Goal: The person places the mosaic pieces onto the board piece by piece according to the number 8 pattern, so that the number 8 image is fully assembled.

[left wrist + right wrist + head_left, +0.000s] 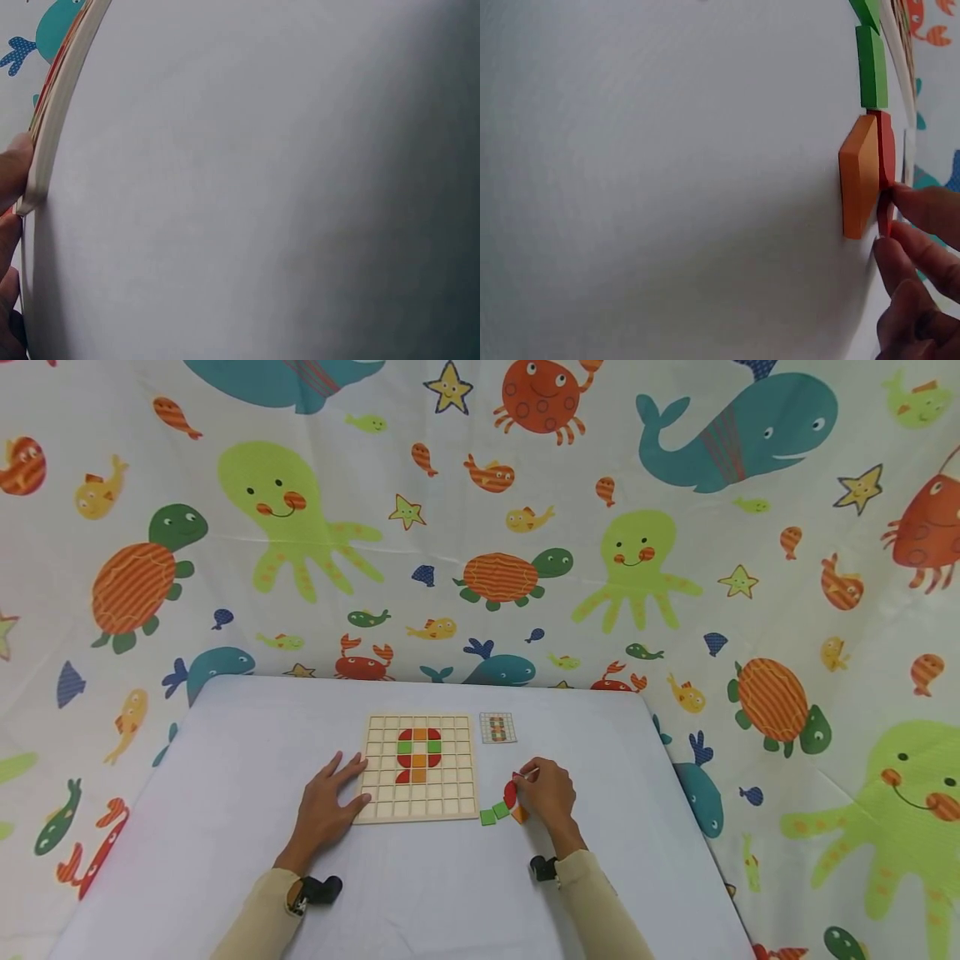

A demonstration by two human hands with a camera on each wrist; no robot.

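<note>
A square wooden grid board (457,793) lies on the white table, with red, orange and green tiles (419,762) forming a figure in its cells. At the board's left edge rests my left hand (322,810), fingers spread and touching the rim. Right of the board, my right hand (549,791) pinches a red tile (885,211) between thumb and fingers. Beside those fingertips lie another red tile (886,150) and an orange tile (860,180). Two green tiles, one nearer the board (488,817) and one nearer the hand (501,811), lie to their left.
A small pattern card (498,728) lies beyond the loose tiles, close to the board's upper right corner. A curtain (420,635) printed with sea animals hangs behind the table (420,893).
</note>
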